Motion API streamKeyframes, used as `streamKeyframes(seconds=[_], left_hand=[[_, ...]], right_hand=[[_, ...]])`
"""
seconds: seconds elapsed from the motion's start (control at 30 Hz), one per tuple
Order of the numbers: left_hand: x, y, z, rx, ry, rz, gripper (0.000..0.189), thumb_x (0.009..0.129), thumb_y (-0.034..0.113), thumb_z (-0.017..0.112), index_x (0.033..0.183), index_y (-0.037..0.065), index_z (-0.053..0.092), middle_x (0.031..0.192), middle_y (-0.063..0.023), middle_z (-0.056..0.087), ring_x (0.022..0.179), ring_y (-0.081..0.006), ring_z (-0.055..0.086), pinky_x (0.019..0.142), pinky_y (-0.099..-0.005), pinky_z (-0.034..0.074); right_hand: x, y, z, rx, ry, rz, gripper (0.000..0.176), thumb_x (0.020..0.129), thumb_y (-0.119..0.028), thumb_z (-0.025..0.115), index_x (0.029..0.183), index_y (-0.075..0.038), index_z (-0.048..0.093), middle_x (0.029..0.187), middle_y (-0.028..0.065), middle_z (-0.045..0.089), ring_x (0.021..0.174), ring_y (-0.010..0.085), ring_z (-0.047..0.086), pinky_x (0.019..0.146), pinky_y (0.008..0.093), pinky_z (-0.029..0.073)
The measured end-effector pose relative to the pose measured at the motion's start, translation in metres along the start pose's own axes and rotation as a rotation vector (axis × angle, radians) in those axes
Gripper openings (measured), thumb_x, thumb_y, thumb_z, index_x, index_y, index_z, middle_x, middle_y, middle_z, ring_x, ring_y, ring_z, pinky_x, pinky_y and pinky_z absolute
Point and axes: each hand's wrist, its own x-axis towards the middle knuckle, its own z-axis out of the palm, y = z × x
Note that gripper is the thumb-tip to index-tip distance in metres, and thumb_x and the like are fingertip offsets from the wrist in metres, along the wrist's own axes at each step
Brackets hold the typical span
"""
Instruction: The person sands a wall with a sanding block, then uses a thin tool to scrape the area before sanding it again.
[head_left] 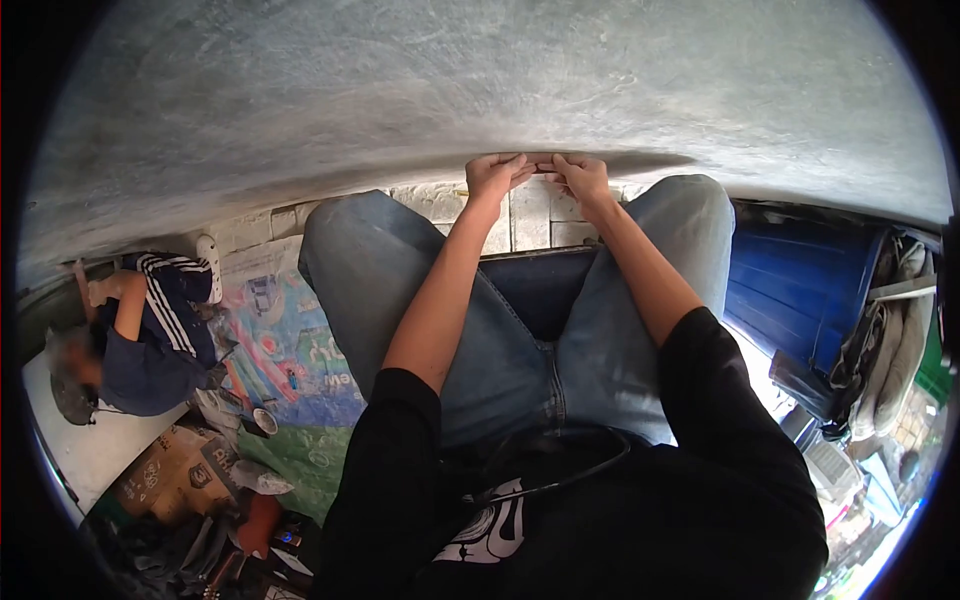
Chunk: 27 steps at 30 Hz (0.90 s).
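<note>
My left hand and my right hand are close together between my knees, right at the grey plastered wall. Between them runs a narrow reddish-brown strip, flat and edge-on to me. Both hands grip it with closed fingers, one at each end, the thumbs on the near side. It lies at the wall surface; the fingers hide its ends, and I cannot make out what kind of piece it is.
At the left another person sits by the wall, a hand raised to it. Near them lie a printed plastic sheet, a cup and a cardboard box. Pale paving runs below the wall. A blue bin stands right.
</note>
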Motion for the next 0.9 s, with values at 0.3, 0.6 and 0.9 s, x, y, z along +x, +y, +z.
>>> streamKeyframes(seconds=[0.3,0.6,0.9], left_hand=[[-0.003,0.005,0.004,0.006,0.052,0.029,0.020,0.075,0.004,0.054,0.087,-0.011,0.051,0.086,-0.0183,0.056,0.080,-0.0244,0.057,0.076,-0.0275,0.048],[-0.008,0.008,0.006,0.063,0.093,0.021,0.021,0.074,0.006,0.056,0.088,-0.009,0.051,0.085,-0.0173,0.056,0.080,-0.0240,0.057,0.075,-0.0278,0.048],[-0.001,0.004,-0.001,0.114,0.106,-0.018,0.021,0.073,0.009,0.059,0.088,-0.005,0.053,0.085,-0.0145,0.057,0.078,-0.0205,0.057,0.073,-0.0263,0.047]], right_hand=[[-0.005,-0.008,0.005,0.037,0.039,0.009,0.017,0.080,-0.011,0.049,0.083,0.005,0.055,0.077,0.0094,0.061,0.057,0.0087,0.054,0.047,0.0177,0.039],[-0.011,-0.013,0.007,0.121,0.019,-0.010,0.016,0.079,-0.011,0.050,0.079,0.004,0.057,0.076,0.0084,0.061,0.049,0.0062,0.048,0.046,0.0185,0.038],[0.002,-0.006,0.006,0.042,0.000,0.120,0.017,0.079,-0.013,0.050,0.080,0.002,0.056,0.077,0.0074,0.061,0.052,0.0066,0.051,0.045,0.0194,0.038]])
